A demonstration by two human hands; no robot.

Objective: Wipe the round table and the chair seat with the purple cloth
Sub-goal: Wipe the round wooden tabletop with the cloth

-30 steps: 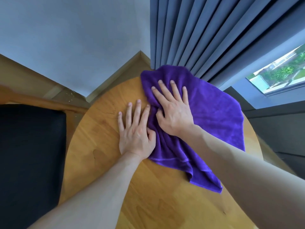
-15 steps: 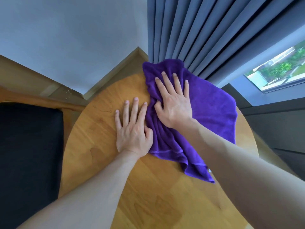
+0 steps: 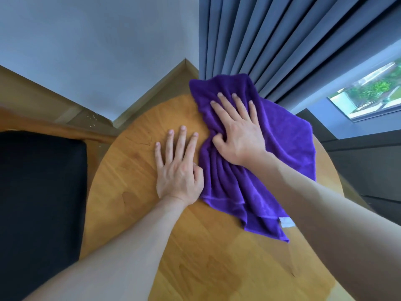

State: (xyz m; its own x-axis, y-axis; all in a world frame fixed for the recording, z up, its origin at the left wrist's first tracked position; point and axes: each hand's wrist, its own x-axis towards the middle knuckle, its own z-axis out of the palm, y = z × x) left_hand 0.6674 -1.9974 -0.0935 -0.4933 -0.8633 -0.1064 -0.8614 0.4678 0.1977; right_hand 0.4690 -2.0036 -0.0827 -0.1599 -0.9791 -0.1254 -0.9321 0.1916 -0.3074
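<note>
The purple cloth [image 3: 282, 144] lies crumpled on the far half of the round wooden table [image 3: 134, 192], its far corner over the table's edge by the curtain. My right hand [image 3: 236, 131] presses flat on the cloth with straight fingers, the thumb tucked into a fold. My left hand [image 3: 180, 170] rests flat on the bare wood just left of the cloth, thumb touching its edge. The chair's black seat [image 3: 39, 203] lies to the left, below table height.
A blue-grey curtain [image 3: 271, 44] hangs right behind the table. A window [image 3: 368, 92] sits at the right above a dark sill. A pale wall with a wooden skirting board [image 3: 152, 92] forms the corner at the back left.
My right hand has pushed the cloth farther away across the table toward the curtain. My left hand stays flat on the wood beside it.
</note>
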